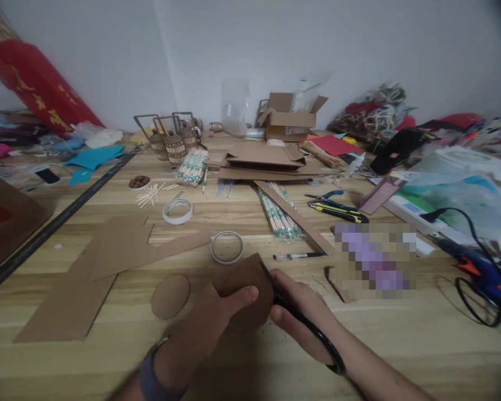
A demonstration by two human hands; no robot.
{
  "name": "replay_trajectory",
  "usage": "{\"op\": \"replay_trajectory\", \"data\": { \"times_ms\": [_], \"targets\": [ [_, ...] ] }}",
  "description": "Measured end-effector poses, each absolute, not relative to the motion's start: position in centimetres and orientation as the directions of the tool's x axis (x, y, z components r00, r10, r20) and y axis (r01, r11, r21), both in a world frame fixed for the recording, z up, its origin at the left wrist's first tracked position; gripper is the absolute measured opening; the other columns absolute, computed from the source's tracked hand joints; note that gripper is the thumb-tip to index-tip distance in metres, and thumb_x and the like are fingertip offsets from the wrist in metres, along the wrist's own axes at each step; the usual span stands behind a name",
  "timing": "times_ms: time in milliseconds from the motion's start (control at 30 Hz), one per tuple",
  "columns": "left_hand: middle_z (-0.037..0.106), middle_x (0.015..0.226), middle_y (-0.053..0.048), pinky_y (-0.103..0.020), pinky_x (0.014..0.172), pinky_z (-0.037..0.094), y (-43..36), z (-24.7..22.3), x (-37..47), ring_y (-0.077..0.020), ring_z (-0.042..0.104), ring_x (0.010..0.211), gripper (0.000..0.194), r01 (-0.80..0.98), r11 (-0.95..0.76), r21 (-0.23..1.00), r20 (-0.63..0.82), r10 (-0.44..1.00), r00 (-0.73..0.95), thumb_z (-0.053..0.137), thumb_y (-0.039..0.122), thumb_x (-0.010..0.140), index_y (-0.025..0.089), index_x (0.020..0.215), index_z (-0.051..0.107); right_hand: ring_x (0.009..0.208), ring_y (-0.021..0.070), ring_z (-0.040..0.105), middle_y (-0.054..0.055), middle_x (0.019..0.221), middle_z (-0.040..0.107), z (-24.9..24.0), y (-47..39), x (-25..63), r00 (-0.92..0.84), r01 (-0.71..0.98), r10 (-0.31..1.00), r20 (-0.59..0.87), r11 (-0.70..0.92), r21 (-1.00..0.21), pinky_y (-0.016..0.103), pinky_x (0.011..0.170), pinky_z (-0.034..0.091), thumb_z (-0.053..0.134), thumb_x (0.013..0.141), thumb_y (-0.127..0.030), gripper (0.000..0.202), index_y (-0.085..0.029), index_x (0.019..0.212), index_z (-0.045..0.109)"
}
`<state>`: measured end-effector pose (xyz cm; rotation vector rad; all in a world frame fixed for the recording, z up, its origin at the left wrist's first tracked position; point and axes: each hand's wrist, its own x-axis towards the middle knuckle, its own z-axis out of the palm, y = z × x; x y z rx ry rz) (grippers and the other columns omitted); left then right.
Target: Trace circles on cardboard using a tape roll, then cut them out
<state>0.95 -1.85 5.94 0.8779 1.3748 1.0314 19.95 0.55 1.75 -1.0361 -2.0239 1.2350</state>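
Note:
My left hand [229, 309] grips a piece of brown cardboard [250, 278], thumb lying flat on top. A faint curved line shows on that piece. In my right hand [303, 306] is a pair of black scissors [309, 323], its blades at the cardboard's right edge. How far the blades are parted I cannot tell. A cut cardboard disc [171, 296] lies on the table left of my left hand. Just beyond the held piece are a roll of tape [227, 247] and a black pen [298, 256].
Cardboard offcuts [121, 245] lie at left, near another tape roll [177, 211]. Bagged sticks [279, 214], a yellow utility knife [338, 211] and blue pliers [328, 195] lie ahead. A blue glue gun [484, 273] with its cord is at right. Small lidded baskets [175, 146] stand at the back.

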Motion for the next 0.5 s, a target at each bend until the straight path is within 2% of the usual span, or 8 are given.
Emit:
{"op": "replay_trajectory", "data": {
  "times_ms": [133,233,367,500],
  "targets": [
    [0.082,0.1,-0.007,-0.042,0.094,0.059,-1.8,3.8,1.5,-0.0307,0.074,0.105,0.028,-0.177,0.388,0.905,-0.388,0.921,0.035,0.07,0.035,0.075,0.026,0.101,0.077,0.059,0.0178,0.052,0.0,0.07,0.059,1.0,0.2,19.7,-0.467,0.425,0.884,0.026,0.25,-0.87,0.026,0.053,0.036,0.052,0.093,-0.064,0.047,-0.02,0.109,0.056],
    [0.08,0.114,-0.009,-0.041,0.095,0.058,-1.9,2.9,2.0,-0.0304,0.074,0.109,0.036,-0.209,0.391,0.897,-0.393,0.919,0.031,0.067,0.039,0.079,0.024,0.112,0.075,0.062,0.0189,0.054,0.0,0.072,0.06,0.3,0.0,19.3,-0.432,0.432,0.901,0.037,0.243,-0.869,0.028,0.056,0.038,0.052,0.093,-0.061,0.045,-0.02,0.113,0.053],
    [0.078,0.12,-0.01,-0.04,0.099,0.057,-1.9,3.1,2.3,-0.0307,0.072,0.114,0.038,-0.238,0.353,0.905,-0.362,0.932,0.005,0.071,0.041,0.076,0.023,0.109,0.075,0.065,0.0195,0.057,0.001,0.077,0.063,-0.2,0.0,19.0,-0.458,0.375,0.888,0.043,0.237,-0.896,0.028,0.059,0.042,0.054,0.091,-0.059,0.047,-0.02,0.117,0.051],
    [0.08,0.115,-0.008,-0.044,0.101,0.055,-1.7,3.3,2.0,-0.0314,0.073,0.112,0.034,-0.229,0.323,0.918,-0.34,0.94,-0.039,0.076,0.039,0.073,0.023,0.104,0.076,0.064,0.0193,0.056,0.0,0.077,0.062,0.0,0.3,19.2,-0.479,0.361,0.878,0.021,0.218,-0.907,0.027,0.056,0.042,0.059,0.085,-0.07,0.061,-0.021,0.121,0.051]
  ]
}}
